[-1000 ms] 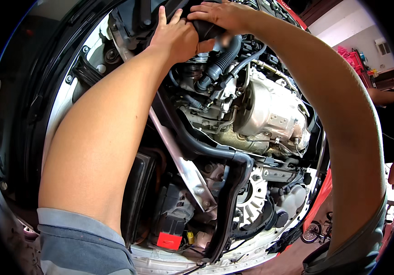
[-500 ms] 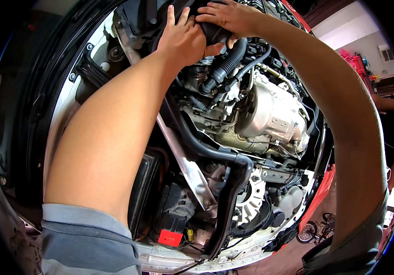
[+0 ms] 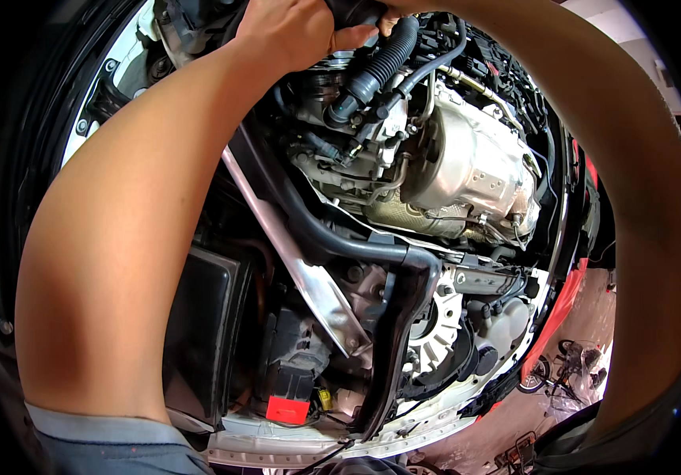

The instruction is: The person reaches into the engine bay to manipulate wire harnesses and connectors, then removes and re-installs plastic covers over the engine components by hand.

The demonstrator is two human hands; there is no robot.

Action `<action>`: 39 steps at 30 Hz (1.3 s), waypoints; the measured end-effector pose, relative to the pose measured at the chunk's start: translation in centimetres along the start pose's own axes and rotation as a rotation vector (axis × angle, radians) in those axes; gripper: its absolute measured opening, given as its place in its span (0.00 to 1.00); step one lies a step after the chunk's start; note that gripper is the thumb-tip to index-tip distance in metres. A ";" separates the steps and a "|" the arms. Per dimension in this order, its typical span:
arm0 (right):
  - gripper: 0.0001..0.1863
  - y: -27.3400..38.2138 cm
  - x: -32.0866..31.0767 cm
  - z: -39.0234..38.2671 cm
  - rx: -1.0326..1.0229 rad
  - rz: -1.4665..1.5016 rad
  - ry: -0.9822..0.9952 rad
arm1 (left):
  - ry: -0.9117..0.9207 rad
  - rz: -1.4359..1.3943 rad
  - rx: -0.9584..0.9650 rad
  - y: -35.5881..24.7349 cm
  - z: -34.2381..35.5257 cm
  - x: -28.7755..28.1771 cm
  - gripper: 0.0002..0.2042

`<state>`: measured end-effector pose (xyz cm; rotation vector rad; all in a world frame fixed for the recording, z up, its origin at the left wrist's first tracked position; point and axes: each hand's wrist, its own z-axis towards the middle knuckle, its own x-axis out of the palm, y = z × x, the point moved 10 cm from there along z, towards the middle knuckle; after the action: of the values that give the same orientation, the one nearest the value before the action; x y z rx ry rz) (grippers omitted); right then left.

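Observation:
Both my arms reach across an open car engine bay to its far side. My left hand (image 3: 291,33) lies against a black rounded duct piece (image 3: 353,11), its thumb pressed along the near side. From the right, my right hand (image 3: 390,19) meets the same piece, with only its thumb area showing. The upper frame edge cuts off most fingers of both hands. Just below the hands, a black corrugated hose (image 3: 385,57) runs down to an elbow on the engine. A thinner black hose (image 3: 427,67) curves beside it.
A silver metal heat shield (image 3: 467,170) covers part of the engine. A metal brace (image 3: 297,265) and a thick black seal strip (image 3: 352,247) cross the bay. Nearer are a black box (image 3: 199,332), a red cap (image 3: 287,410) and a white ribbed part (image 3: 438,328). A bicycle (image 3: 566,376) stands beyond.
The view has shifted, so my hands and the duct piece sit higher and are partly cut off. Both hands stay at the duct piece; the engine parts look unchanged.

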<state>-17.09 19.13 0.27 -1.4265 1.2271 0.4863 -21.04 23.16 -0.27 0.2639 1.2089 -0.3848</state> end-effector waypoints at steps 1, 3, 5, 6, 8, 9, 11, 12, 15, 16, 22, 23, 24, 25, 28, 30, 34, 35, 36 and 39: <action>0.55 0.1 -0.1 -0.2 -0.008 0.005 -0.022 | 0.026 0.001 -0.023 -0.2 0.0 0.1 0.36; 0.55 0.2 -0.8 0.5 -0.013 0.020 -0.055 | 0.075 0.040 0.019 -0.2 0.1 0.0 0.35; 0.55 0.6 -2.1 0.5 0.016 0.089 -0.137 | 0.007 0.151 0.033 0.7 -0.1 -0.2 0.35; 0.51 1.1 -1.7 1.4 -0.026 0.172 -0.091 | -0.076 0.222 0.029 0.0 -0.7 -0.6 0.35; 0.48 0.1 -1.4 1.6 0.072 0.361 -0.044 | -0.022 0.240 0.077 -0.4 -0.4 -0.2 0.37; 0.47 0.4 -1.6 1.6 0.025 0.354 -0.117 | 0.092 0.279 0.092 -0.1 0.0 0.9 0.37; 0.47 1.5 -0.6 0.9 -0.015 0.308 -0.173 | 0.287 0.207 0.019 -1.2 -0.1 1.0 0.39; 0.46 1.2 -0.7 1.6 -0.021 0.272 -0.156 | 0.193 0.138 0.039 -1.0 -0.1 0.4 0.39; 0.46 2.0 -0.4 1.5 -0.121 0.136 -0.185 | -0.016 0.020 0.114 -1.0 -0.9 -0.9 0.39; 0.46 2.0 0.1 1.5 -0.124 0.171 -0.160 | -0.040 0.045 0.140 -1.4 -1.1 -1.3 0.39; 0.46 2.3 -1.3 0.0 -0.041 0.204 -0.131 | 0.189 0.254 0.167 -1.7 -0.3 0.4 0.45; 0.49 2.2 -0.8 0.4 -0.009 0.227 -0.112 | 0.250 0.201 0.151 -1.4 -0.3 0.6 0.46; 0.52 2.2 -0.3 0.4 0.040 0.213 -0.117 | 0.263 0.254 0.152 -1.4 -0.4 0.6 0.45; 0.55 2.0 0.7 0.9 0.086 0.272 -0.055 | 0.277 0.307 0.152 -1.4 -0.6 0.8 0.45; 0.45 1.6 0.7 0.3 0.088 0.275 -0.229 | 0.077 0.239 0.175 -1.0 -1.0 0.3 0.53; 0.52 0.5 2.0 0.6 0.129 0.412 -0.106 | 0.130 0.155 0.147 -0.6 -0.4 0.9 0.55; 0.54 1.0 1.5 0.7 0.212 0.498 -0.061 | 0.085 -0.237 0.028 1.4 0.3 0.6 0.54; 0.57 1.8 1.7 0.6 0.228 0.482 -0.042 | 0.343 -0.143 -0.018 1.8 0.5 2.3 0.52; 0.58 2.1 2.0 0.5 0.235 0.530 0.000 | 0.327 -0.159 0.008 1.5 0.5 2.2 0.51; 0.54 1.2 1.7 0.4 0.201 0.752 -0.065 | 0.282 -0.221 -0.043 2.1 1.2 1.9 0.45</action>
<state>-17.36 19.01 -1.83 -0.7373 1.6932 0.8771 -18.52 24.33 -1.69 0.1506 1.5288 -0.5255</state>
